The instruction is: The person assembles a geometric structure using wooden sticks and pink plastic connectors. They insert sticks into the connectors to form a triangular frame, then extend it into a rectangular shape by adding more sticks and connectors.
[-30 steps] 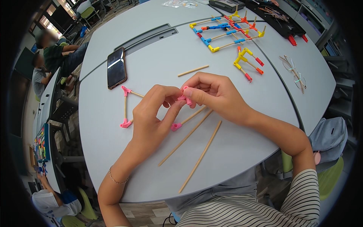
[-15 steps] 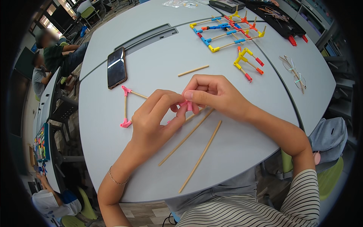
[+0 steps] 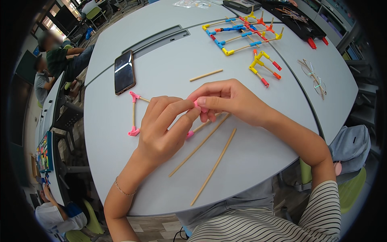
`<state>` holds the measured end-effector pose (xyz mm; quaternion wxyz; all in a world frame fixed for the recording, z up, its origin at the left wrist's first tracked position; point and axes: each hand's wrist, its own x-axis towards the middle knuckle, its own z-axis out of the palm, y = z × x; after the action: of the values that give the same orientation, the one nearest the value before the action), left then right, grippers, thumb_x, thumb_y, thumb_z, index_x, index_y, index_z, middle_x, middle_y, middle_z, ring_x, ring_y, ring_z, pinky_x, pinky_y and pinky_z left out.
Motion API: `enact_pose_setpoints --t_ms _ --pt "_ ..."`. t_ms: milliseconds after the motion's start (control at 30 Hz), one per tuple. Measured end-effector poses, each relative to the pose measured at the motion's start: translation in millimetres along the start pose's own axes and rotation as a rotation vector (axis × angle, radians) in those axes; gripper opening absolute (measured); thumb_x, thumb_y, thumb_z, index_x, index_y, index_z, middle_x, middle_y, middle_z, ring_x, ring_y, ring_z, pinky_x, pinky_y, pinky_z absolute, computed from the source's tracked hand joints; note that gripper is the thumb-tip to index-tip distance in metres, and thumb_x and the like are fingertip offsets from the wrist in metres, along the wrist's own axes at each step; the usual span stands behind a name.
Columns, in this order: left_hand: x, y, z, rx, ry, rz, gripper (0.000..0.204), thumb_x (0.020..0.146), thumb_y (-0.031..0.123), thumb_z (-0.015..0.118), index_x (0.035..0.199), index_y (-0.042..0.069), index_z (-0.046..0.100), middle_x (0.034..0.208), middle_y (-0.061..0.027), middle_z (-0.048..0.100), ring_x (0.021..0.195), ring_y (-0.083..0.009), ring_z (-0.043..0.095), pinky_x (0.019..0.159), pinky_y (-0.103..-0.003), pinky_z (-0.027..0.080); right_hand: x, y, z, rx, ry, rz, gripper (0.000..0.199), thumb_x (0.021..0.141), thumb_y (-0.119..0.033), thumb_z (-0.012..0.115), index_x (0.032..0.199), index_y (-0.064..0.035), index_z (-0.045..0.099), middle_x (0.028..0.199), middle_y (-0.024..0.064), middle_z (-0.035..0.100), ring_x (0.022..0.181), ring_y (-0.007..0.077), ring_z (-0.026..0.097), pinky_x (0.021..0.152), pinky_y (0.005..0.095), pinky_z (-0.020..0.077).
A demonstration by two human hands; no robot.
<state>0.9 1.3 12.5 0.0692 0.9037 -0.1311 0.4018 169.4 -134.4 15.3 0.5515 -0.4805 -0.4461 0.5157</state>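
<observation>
My left hand [image 3: 163, 127] and my right hand [image 3: 234, 101] meet over the middle of the table, both pinching a small pink plastic connector [image 3: 201, 107] that their fingers partly cover. Behind my left hand lies a frame of wooden sticks [image 3: 134, 115] with pink corner connectors [image 3: 134, 132], partly hidden. Another pink connector [image 3: 189, 134] shows beside my left fingers, at the end of a short wooden stick [image 3: 203, 126]. Two longer loose sticks lie nearer me, one wooden stick [image 3: 197, 147] under my hands and a second wooden stick [image 3: 213, 166] to its right.
A phone [image 3: 124, 72] lies at the left. Beyond my hands rest a short stick [image 3: 206, 75], a small yellow and red piece [image 3: 264, 66] and a larger coloured stick frame [image 3: 242, 35]. Glasses [image 3: 313, 76] and a black tray [image 3: 296, 18] are at the right. People sit at another table, left.
My fingers have turned and closed further over the pink connector, hiding more of it. My left hand has shifted slightly, uncovering the pink connector on the table.
</observation>
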Motion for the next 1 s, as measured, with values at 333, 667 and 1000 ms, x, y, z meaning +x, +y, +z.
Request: enact_pose_setpoints --t_ms 333,667,1000 --pt "-1 4 3 -0.052 -0.008 -0.109 0.023 0.074 0.007 0.075 0.094 -0.001 0.068 0.096 -0.0090 0.065 0.081 -0.0228 0.062 0.067 -0.032 0.049 1 1 0 -0.026 0.106 -0.069 0.029 0.092 -0.020 0.070 0.114 -0.0011 0.066 0.104 0.0054 0.068 0.100 0.0102 0.062 0.092 0.0267 0.0474" --pt "22 11 -47 -0.357 -0.672 -0.730 0.053 0.071 0.035 0.086 0.109 0.006 0.063 0.103 -0.0060 0.061 0.080 -0.0189 0.058 0.068 -0.031 0.050 0 -3 -2 -0.299 0.199 -0.062 0.026 0.093 -0.015 0.068 0.114 0.0006 0.066 0.095 0.0034 0.068 0.077 0.0054 0.059 0.071 0.0221 0.0488" --pt "7 12 -33 -0.358 -0.821 -0.635 0.033 0.080 0.019 0.079 0.101 0.004 0.057 0.097 -0.0075 0.055 0.080 -0.0220 0.059 0.072 -0.033 0.050 2 2 -4 -0.343 0.226 -0.047 0.022 0.091 -0.012 0.065 0.107 0.0008 0.068 0.079 0.0031 0.067 0.062 0.0045 0.056 0.058 0.0214 0.0464"
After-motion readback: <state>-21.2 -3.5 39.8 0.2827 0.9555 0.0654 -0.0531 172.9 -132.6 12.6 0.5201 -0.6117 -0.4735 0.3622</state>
